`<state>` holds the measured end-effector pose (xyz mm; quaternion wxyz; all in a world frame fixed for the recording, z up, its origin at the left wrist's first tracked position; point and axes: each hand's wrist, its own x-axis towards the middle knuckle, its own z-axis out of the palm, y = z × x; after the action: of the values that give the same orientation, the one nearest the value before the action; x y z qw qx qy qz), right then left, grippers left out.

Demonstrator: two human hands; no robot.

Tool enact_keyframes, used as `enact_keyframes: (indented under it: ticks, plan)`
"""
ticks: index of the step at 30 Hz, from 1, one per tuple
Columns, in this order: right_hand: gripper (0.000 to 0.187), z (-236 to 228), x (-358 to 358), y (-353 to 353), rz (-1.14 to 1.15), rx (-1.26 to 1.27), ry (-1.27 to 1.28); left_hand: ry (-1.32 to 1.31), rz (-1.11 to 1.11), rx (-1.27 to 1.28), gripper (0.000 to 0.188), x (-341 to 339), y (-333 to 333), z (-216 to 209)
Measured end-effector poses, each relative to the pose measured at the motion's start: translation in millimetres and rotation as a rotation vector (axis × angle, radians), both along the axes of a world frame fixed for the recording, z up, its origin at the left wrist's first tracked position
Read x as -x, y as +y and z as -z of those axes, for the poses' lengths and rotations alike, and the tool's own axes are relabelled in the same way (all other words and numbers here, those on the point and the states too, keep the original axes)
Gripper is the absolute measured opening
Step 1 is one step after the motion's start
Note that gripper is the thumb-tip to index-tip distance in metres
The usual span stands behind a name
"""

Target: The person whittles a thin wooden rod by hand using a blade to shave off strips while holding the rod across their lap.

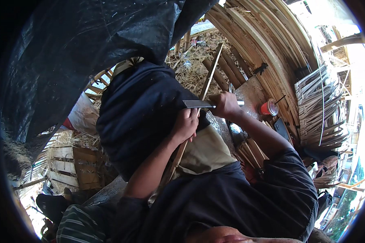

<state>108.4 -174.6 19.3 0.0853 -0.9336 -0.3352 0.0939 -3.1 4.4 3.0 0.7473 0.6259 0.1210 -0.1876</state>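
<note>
A long, thin pale strip (pixel 211 75), seemingly bamboo or wood, runs slantwise from the far litter back across my lap. My left hand (pixel 185 126) is closed round it just on the near side of a knife (pixel 196 104). My right hand (pixel 226 105) grips the knife's handle, whose shiny end shows past the fist. The broad flat blade points left and lies across the strip, close to my left fingertips. Dark cloth (pixel 140 109) covers my legs beneath the hands, with a beige cloth (pixel 205 152) nearer my body.
Long wooden planks (pixel 267 44) are stacked at the far right. Near them stand a red cup (pixel 269 107) with a straw and a dark phone (pixel 280 127). A slatted crate (pixel 75 167) sits at left, below black plastic sheeting (pixel 89 44). Shavings (pixel 192 67) litter the ground ahead.
</note>
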Motion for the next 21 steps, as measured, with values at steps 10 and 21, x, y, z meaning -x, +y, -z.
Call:
enact_keyframes:
  ticks: [10, 21]
  plan:
    - [0.008, 5.8, -26.5, 15.8, 0.013, 0.185, 0.042, -0.049, -0.056, -0.090, 0.037, -5.2, 3.8, 8.1]
    - [0.022, 13.9, -79.7, -0.2, 0.292, 0.129, -0.020, 0.046, -0.042, -0.004, 0.045, -7.5, 3.9, 9.5]
